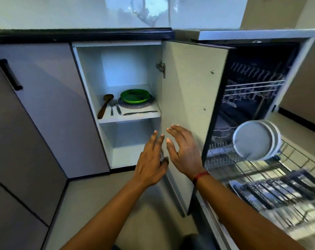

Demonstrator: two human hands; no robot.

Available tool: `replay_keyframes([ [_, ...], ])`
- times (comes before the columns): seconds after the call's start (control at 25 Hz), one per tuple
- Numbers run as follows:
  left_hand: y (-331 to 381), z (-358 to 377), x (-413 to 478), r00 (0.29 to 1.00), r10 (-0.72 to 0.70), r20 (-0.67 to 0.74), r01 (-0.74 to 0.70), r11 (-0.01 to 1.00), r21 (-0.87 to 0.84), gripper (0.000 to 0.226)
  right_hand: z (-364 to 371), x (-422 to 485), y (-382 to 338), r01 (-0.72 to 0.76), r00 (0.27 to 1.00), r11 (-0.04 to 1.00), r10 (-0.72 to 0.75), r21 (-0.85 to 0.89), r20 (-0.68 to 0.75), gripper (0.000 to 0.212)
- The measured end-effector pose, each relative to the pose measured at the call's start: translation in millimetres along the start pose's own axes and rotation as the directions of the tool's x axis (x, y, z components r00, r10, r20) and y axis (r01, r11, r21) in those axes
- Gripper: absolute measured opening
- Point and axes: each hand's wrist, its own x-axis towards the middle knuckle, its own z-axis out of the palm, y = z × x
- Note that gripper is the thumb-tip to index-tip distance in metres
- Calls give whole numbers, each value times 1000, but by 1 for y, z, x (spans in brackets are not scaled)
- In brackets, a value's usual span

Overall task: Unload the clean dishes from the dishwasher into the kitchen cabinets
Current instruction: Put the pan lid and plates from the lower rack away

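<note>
Open cabinet door [194,98] taken as landmark; its inner face is toward the camera, hinged on its far edge, with its free edge nearest the viewer.

- Left grip [151,165]: released, fingers straight and spread, holding nothing. It sits just left of the door's lower hinge-side corner, in front of the cabinet's lower compartment, which stands open toward it.
- Right grip [185,152]: released, fingers loosely arched, thumb apart, holding nothing. It lies across the door's lower inner face; contact cannot be told. A red band [201,176] is on the wrist.
- The two grips are near each other, fingertips apart.

Left of the door, on the cabinet shelf [131,117]: green plates [135,96] stacked on a patterned plate [149,104] at the back right. Forks [114,107] and a wooden spoon [105,106] lie further left, and a knife [140,113] lies along the shelf's front edge.

Right of the door: the dishwasher [261,69], with its lower rack [288,166] pulled out. Grey plates [254,139] stand on edge in the rack, just past the door's free edge. The door stands between grips and rack.

Above the door: the dark edge of the tabletop [80,32].
</note>
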Motion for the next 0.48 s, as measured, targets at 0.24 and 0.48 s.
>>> replay_keyframes([
  [0.24,40,19,-29,993,113,34,-113,994,-4,76,-54,-76,10,-84,994,995,81,-47,-70,34],
  [0.48,81,45,-36,954,299,-35,-300,952,-56,78,-98,-99,35,-125,992,967,123,-222,-20,44],
])
